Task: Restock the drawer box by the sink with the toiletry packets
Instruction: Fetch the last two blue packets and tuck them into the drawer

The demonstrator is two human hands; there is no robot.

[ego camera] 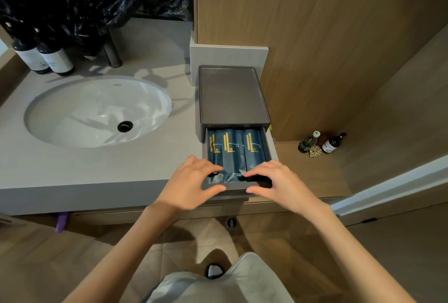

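Observation:
A dark grey drawer box (233, 95) stands on the counter right of the sink, its drawer (269, 148) pulled out toward me. Three dark blue toiletry packets (233, 150) with gold lettering lie side by side inside it. My left hand (191, 182) rests at the drawer's front left corner, fingers spread, fingertips on the left packet's lower end, thumb at the front edge. My right hand (278, 181) mirrors it at the front right corner, fingertips on the packets' lower ends. Neither hand is closed around anything.
A white oval sink (97, 111) is set in the grey counter (97, 171). Dark bottles (43, 58) and a tap stand behind it under black plastic sheeting. Small bottles (322, 142) sit on a wooden ledge at right. A wood wall rises behind the box.

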